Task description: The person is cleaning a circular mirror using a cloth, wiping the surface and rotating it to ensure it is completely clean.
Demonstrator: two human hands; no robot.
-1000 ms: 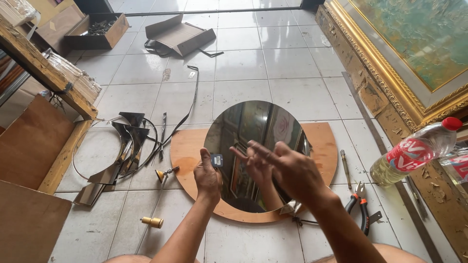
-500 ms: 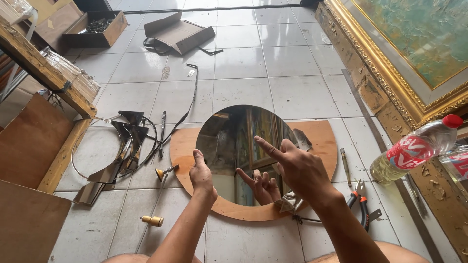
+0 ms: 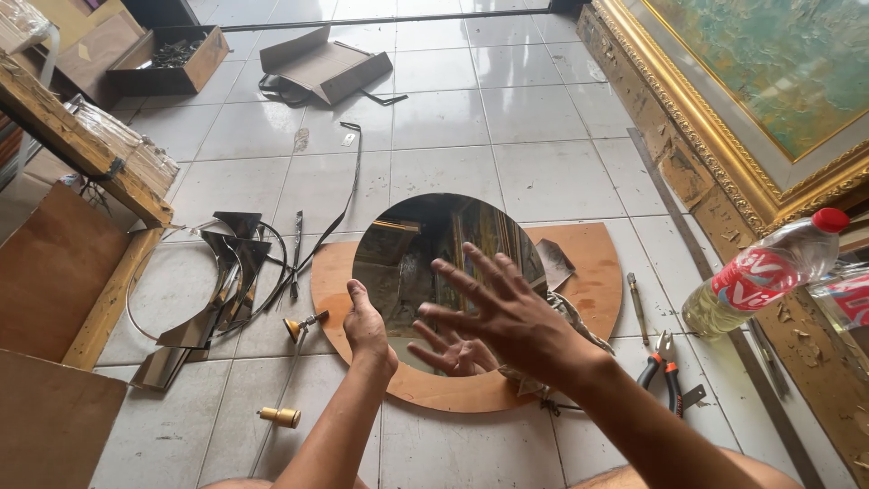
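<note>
— Starting nearest, what are the hands doing?
— Left hand (image 3: 367,328) grips the round mirror (image 3: 425,263) by its nine o'clock edge, tilting it up off the wooden disc (image 3: 588,272). Right hand (image 3: 507,317) hovers spread before the glass, grasping nothing; its reflection shows below.

— And around it?
— Pliers (image 3: 668,373) at four o'clock, a brass-tipped tool (image 3: 299,324) at eight. Mirror offcuts (image 3: 222,281) at nine, probably trimmings. Plastic bottle (image 3: 769,276) at three; gilt-framed painting (image 3: 769,81) at one.

orange-handled pliers (image 3: 668,385), gold frame (image 3: 715,136)
</note>
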